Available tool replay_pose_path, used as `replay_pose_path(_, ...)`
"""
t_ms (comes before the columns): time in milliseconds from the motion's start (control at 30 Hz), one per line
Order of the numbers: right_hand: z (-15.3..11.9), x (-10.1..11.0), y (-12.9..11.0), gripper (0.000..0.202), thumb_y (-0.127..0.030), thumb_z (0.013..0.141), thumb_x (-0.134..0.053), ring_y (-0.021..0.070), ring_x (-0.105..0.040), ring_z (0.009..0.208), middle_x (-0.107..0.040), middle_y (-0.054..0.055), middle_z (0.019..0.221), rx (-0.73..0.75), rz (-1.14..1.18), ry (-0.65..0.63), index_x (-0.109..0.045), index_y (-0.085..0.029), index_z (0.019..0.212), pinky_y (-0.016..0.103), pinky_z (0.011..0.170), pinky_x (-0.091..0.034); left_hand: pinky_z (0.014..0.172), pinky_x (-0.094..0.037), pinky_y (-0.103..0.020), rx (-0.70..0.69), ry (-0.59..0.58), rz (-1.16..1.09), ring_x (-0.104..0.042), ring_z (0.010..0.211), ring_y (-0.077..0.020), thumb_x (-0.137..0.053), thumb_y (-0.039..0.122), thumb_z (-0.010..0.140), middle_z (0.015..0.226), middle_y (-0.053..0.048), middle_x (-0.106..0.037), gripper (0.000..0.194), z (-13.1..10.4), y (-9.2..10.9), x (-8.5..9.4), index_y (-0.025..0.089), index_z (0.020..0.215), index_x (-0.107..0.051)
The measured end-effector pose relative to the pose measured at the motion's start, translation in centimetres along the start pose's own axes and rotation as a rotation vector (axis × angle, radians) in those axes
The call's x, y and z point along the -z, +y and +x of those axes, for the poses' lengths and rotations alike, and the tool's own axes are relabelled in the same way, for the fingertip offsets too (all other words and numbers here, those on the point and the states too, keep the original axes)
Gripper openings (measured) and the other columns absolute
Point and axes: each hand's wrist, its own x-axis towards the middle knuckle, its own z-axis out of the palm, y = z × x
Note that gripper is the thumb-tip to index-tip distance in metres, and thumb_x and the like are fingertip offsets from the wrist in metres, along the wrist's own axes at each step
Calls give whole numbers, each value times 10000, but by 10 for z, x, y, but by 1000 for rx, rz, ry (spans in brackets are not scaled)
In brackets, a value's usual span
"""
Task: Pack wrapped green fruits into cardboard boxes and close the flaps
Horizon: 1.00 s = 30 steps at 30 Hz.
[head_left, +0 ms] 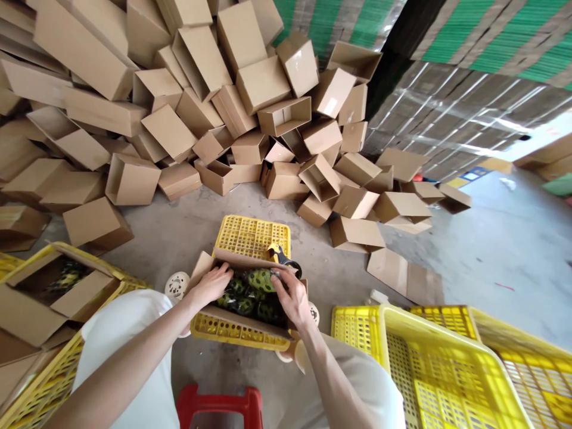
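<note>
An open cardboard box (205,271) stands before me on an upturned yellow plastic crate (252,233). Inside lie several dark bundles (243,304) with green-yellow spots in clear wrapping; their kind is unclear. My left hand (213,283) rests at the box's left end, fingers stretched over the bundles. With bent fingers and thumb, my right hand (292,298) grips the right end of a brighter green spotted bundle (260,280) on top. A yellow-and-black tape dispenser (277,253) sits behind the box's far flap, partly hidden.
Heaped empty cardboard boxes (263,83) fill the floor ahead. Yellow crates (384,333) stand at my right. An open box (84,292) with a similar spotted bundle rests on a yellow crate (53,381) at my left. Between my legs is a red stool (218,405).
</note>
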Motion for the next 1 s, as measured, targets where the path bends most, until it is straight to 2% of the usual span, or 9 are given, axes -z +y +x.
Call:
replay_pose_path(67,0,-2,0,299,-378,991,-574,279,-681,1214,-740,96,1281,16,-23,-5,-776,-242,1164,406,1116,-489,1076,-487,-390,-3,-9,-39,-632,1264,-310,-518,-38,803,1488,-191,-513,735,0,-1,0,191,1502,-505)
replay_pose_path(133,0,-4,2,302,-368,988,-574,277,-680,1222,-739,99,1288,18,-1,-19,-774,-238,1173,402,1118,-490,1072,-487,-394,8,-8,-46,-645,1244,-315,-527,-39,804,1442,-184,-539,740,0,-1,1,204,1503,-511)
replay_pose_path(300,-1,-9,17,348,-379,969,-596,293,-666,1244,-748,92,1293,-40,6,-26,-732,-238,1256,466,1143,-483,1043,-500,-407,79,53,6,-684,1123,-291,-420,-20,896,1328,-202,-592,427,-2,8,9,136,1194,-683)
replay_pose_path(433,-1,-12,24,324,-280,924,-597,342,-644,1258,-753,138,1254,86,-137,20,-757,-194,1192,554,1157,-462,967,-521,-376,111,67,-18,-708,1041,-269,-445,-2,909,1236,-180,-646,307,-2,8,16,145,1009,-696)
replay_pose_path(533,0,-10,17,287,-294,971,-570,307,-705,1131,-762,128,1219,124,-88,23,-764,-218,1168,496,1044,-564,966,-511,-377,90,109,-90,-701,1070,-284,-491,14,905,1095,-162,-712,240,-2,4,25,155,944,-681)
replay_pose_path(667,-1,-10,7,321,-396,953,-667,253,-762,956,-777,99,1201,-26,149,-132,-746,-243,1224,402,858,-642,870,-536,-338,44,224,-499,-715,946,-242,-559,218,964,962,-83,-739,95,-6,6,43,200,939,-649)
replay_pose_path(833,-4,-15,3,769,-479,797,-865,296,-624,1324,-683,52,1421,-159,413,-343,-571,-306,1486,462,1087,-560,707,-556,-266,67,143,-1217,-689,731,-164,-649,510,911,799,3,-672,316,-10,29,58,197,952,-621)
replay_pose_path(933,-3,-12,-1,649,-530,857,-800,284,-662,1233,-719,35,1328,-239,498,-357,-613,-307,1437,445,1011,-604,720,-570,-270,105,85,-1359,-705,748,-162,-699,521,866,853,-22,-704,358,-6,31,55,179,961,-650)
replay_pose_path(1000,-2,-8,-5,577,-555,871,-774,279,-693,1128,-738,40,1250,-303,554,-334,-666,-292,1373,416,888,-646,714,-576,-277,162,63,-1294,-731,806,-185,-636,445,903,945,-60,-742,284,0,23,48,174,979,-672)
